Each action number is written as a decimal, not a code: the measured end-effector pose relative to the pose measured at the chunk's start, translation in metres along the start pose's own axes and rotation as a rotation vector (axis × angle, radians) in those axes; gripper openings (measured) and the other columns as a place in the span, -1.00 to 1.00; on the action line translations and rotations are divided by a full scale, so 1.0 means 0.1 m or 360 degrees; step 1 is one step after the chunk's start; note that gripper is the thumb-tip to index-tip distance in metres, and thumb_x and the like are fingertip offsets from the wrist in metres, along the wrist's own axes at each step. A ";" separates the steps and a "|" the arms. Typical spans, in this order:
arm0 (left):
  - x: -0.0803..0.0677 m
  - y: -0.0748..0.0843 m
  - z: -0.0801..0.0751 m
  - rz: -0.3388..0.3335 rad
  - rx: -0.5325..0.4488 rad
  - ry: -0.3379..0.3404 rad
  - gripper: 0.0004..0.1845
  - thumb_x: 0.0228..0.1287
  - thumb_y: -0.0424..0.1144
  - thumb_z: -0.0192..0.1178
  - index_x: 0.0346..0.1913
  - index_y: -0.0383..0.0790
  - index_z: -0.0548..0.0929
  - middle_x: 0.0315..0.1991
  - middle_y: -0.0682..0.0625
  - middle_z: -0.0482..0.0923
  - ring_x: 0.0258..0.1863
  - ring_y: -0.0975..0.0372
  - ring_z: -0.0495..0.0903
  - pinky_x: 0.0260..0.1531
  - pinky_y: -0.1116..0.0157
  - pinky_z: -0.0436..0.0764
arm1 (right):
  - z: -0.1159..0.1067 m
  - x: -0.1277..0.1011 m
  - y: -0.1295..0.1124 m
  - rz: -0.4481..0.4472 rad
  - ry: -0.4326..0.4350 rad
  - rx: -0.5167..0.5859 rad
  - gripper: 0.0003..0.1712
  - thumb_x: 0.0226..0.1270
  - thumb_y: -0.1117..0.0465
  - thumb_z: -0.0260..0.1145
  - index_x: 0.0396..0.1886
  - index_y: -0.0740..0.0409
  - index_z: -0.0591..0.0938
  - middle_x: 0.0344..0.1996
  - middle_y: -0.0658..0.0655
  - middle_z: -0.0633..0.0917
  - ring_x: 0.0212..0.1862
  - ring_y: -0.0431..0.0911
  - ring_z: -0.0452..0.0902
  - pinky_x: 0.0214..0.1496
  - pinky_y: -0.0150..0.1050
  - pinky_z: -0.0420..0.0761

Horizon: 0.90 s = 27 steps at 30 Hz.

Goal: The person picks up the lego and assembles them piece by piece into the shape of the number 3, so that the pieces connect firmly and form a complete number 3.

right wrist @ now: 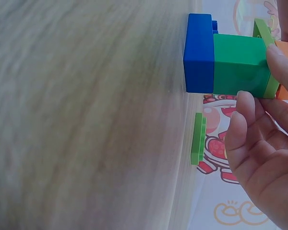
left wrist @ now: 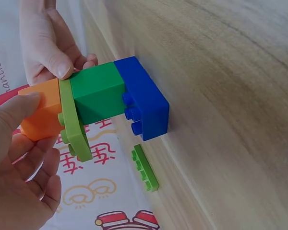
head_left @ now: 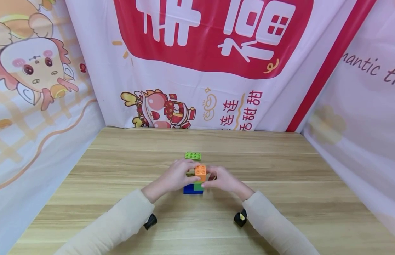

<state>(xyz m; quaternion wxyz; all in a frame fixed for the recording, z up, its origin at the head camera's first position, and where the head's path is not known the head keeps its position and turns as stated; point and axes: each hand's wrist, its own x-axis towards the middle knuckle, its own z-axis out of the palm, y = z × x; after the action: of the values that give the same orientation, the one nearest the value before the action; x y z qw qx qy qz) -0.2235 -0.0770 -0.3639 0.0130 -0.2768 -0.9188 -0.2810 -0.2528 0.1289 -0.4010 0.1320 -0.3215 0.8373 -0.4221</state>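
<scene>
A small tower of toy building bricks stands on the table between the two hands. Its base is a blue brick (left wrist: pixel 153 105), with a green brick (left wrist: pixel 98 93) on one end of it. Above that lies a thin lime plate (left wrist: pixel 73 122), overhanging to one side with its studs showing. An orange brick (head_left: pixel 200 171) sits on top. My left hand (head_left: pixel 179 174) pinches the orange brick between thumb and fingers. From the other side, my right hand (head_left: pixel 225 180) pinches the lime plate's edge, thumb and fingers close to the green brick.
Behind the tower, a separate light-green plate (head_left: pixel 193 156) lies studs up on the wooden table (head_left: pixel 264 156). Printed cloth (head_left: pixel 197 63) hangs along the back and both sides. Black wrist devices (head_left: pixel 240 218) show beneath the sleeves.
</scene>
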 end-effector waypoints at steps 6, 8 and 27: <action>0.03 0.00 -0.02 0.0019 -0.0026 -0.0058 -0.57 0.16 -0.08 0.28 0.08 -0.15 0.58 -0.01 0.03 0.56 -0.08 0.19 0.48 -0.05 0.15 0.32 | 0.00 -0.01 -0.01 -0.0028 -0.0009 -0.0012 -0.54 0.13 0.11 0.38 0.02 0.17 0.56 -0.24 -0.03 0.63 -0.34 -0.15 0.51 -0.32 -0.27 0.53; 0.04 0.01 -0.03 0.0013 -0.0019 -0.0067 -0.57 0.16 -0.08 0.27 0.08 -0.14 0.58 -0.01 0.03 0.55 -0.07 0.19 0.48 -0.04 0.15 0.32 | 0.00 -0.01 -0.01 -0.0021 -0.0009 -0.0012 -0.53 0.13 0.11 0.39 0.04 0.16 0.56 -0.23 -0.04 0.63 -0.33 -0.14 0.51 -0.31 -0.26 0.53; 0.01 -0.02 0.01 0.0037 -0.0023 0.0013 -0.53 0.15 -0.06 0.28 0.10 -0.16 0.56 0.04 0.02 0.54 -0.04 0.22 0.48 -0.01 0.16 0.31 | 0.02 -0.03 -0.05 0.0007 0.0015 0.0022 -0.55 0.16 0.21 0.36 0.08 0.17 0.53 -0.19 0.00 0.63 -0.33 -0.10 0.50 -0.31 -0.25 0.52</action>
<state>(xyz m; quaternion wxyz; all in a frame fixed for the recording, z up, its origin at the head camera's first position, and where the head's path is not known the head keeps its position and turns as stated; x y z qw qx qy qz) -0.2253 -0.0778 -0.3658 0.0179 -0.2863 -0.9135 -0.2886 -0.2479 0.1274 -0.3984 0.1311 -0.3167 0.8356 -0.4293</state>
